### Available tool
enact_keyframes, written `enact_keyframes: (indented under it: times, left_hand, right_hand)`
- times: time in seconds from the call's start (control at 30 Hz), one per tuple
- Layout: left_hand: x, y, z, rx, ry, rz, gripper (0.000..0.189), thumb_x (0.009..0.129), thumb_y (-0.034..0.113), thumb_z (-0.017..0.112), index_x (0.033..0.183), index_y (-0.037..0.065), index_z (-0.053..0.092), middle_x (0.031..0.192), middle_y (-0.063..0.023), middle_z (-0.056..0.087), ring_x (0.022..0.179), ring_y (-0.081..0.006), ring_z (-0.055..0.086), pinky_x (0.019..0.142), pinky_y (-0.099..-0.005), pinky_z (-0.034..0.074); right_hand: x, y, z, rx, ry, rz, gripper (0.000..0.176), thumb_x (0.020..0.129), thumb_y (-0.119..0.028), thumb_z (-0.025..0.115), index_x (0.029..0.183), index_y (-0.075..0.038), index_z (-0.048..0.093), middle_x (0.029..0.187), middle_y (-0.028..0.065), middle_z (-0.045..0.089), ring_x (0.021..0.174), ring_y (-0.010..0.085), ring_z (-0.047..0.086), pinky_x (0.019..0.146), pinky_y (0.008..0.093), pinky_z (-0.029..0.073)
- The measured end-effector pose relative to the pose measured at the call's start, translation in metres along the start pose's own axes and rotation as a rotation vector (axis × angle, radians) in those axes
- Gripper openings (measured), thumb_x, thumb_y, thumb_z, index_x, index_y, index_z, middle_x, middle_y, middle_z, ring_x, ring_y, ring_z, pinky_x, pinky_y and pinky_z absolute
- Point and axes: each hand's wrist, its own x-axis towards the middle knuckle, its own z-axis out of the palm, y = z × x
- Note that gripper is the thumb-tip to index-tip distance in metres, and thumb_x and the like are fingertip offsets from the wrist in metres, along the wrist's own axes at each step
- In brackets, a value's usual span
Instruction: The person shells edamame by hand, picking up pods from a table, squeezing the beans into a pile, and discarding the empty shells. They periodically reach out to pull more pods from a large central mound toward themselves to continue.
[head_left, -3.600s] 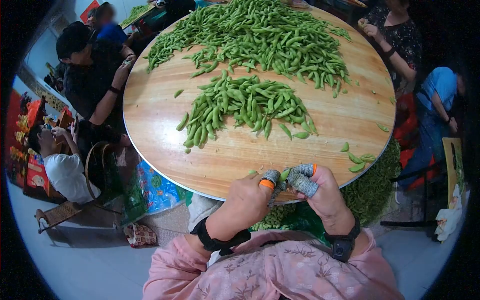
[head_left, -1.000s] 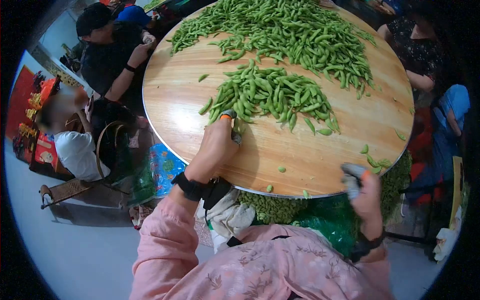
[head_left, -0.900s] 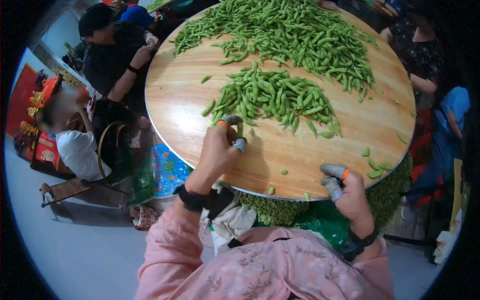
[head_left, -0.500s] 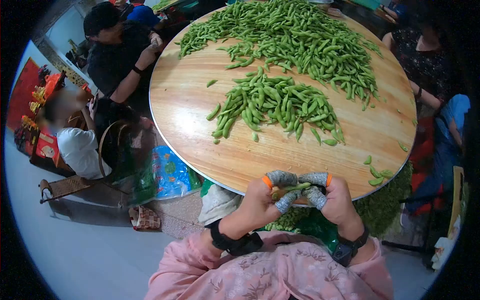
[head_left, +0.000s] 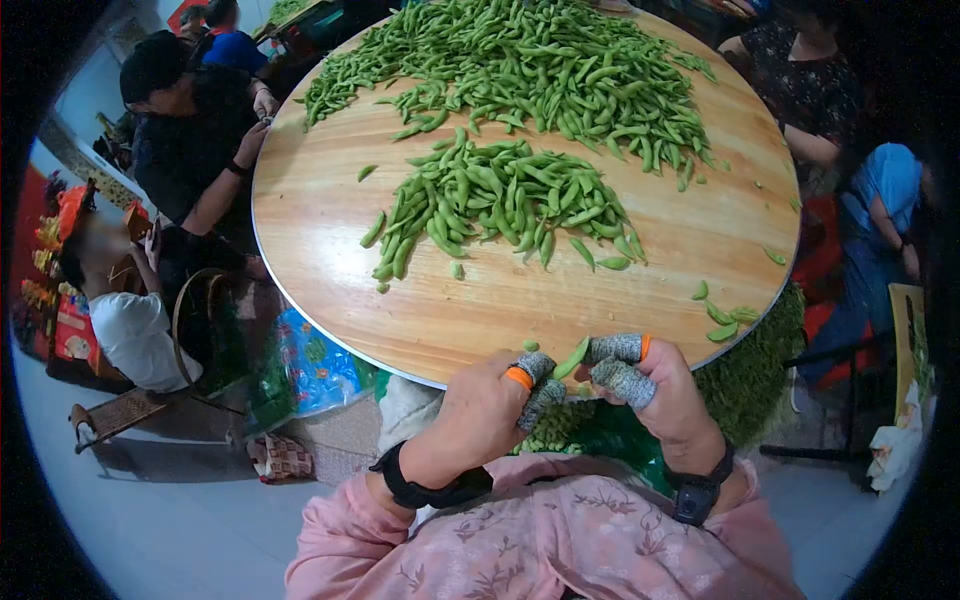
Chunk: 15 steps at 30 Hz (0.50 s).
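My left hand (head_left: pixel 482 398), grey knitted covers and an orange band on its fingers, pinches the lower end of a green edamame pod (head_left: pixel 572 358). Close beside it, my right hand (head_left: pixel 660 395) has similar covers, and its fingertips close at the pod's upper end. Both hands are over the near edge of the round wooden table (head_left: pixel 420 325). A small green piece (head_left: pixel 530 345) lies just beyond my left fingers. Below and between the hands, shelled beans (head_left: pixel 555 428) are partly hidden. A smaller heap of edamame pods (head_left: pixel 510 195) sits in front of me.
A large pod heap (head_left: pixel 540 70) covers the far side of the table. Loose pods (head_left: pixel 722 322) lie near the right edge, above a green pile (head_left: pixel 750 385) beside the table. People sit around; one in black (head_left: pixel 190 140) is at the left. A blue plastic bag (head_left: pixel 310 365) lies on the floor.
The view has shifted, so the table appears farther left. My hands have moved apart slightly, and the pod between them now tilts upward. A small green piece now shows beside my left fingers.
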Motion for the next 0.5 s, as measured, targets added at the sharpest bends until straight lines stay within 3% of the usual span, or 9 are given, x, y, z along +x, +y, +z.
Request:
enact_keyframes:
  times: [0.23, 0.5]
  left_hand:
    - [0.004, -0.002, -0.006, 0.253, 0.047, 0.254, 0.037, 0.051, 0.006, 0.062, 0.086, 0.006, 0.053, 0.073, -0.0088, 0.05, 0.065, -0.0262, 0.051, 0.05, -0.035, 0.042]
    - [0.003, -0.003, -0.012, 0.321, -0.013, 0.29, 0.039, 0.049, 0.006, 0.061, 0.087, 0.006, 0.053, 0.074, -0.0074, 0.049, 0.066, -0.0243, 0.05, 0.05, -0.0338, 0.042]
  right_hand:
    - [-0.003, -0.003, 0.002, 0.184, -0.015, 0.044, 0.013, 0.08, -0.009, 0.05, 0.088, -0.002, 0.058, 0.066, -0.0023, 0.054, 0.055, 0.0024, 0.045, 0.05, 0.0143, 0.035]
    - [-0.003, -0.002, 0.0, 0.18, -0.029, 0.033, 0.014, 0.08, -0.007, 0.05, 0.089, -0.001, 0.058, 0.066, -0.0011, 0.054, 0.054, 0.0035, 0.045, 0.048, 0.0155, 0.036]
